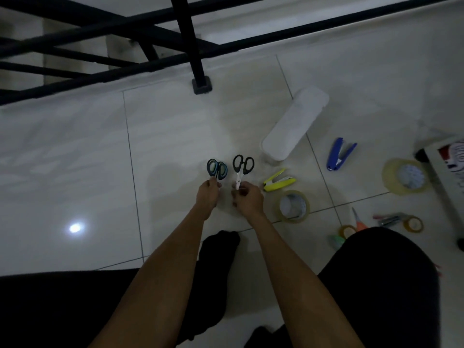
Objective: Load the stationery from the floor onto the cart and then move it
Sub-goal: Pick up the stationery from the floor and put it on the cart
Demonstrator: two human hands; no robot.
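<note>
My left hand (207,198) grips a pair of scissors with blue-black handles (217,169) by the blades, handles pointing away. My right hand (247,199) holds a second pair with black handles (243,165) the same way. On the tiled floor to the right lie a yellow stapler (279,183), a blue stapler (339,153), a clear tape roll (293,206), a larger tape roll (404,177), a white oblong case (295,124), orange-handled scissors (359,222), small tape rolls (413,224) and pens (388,218). The white cart (445,177) shows at the right edge.
A black metal frame with a post foot (201,86) crosses the top left. My dark-clothed knees (381,280) fill the bottom. A light reflection (75,227) glares on the tiles at left, where open floor spreads.
</note>
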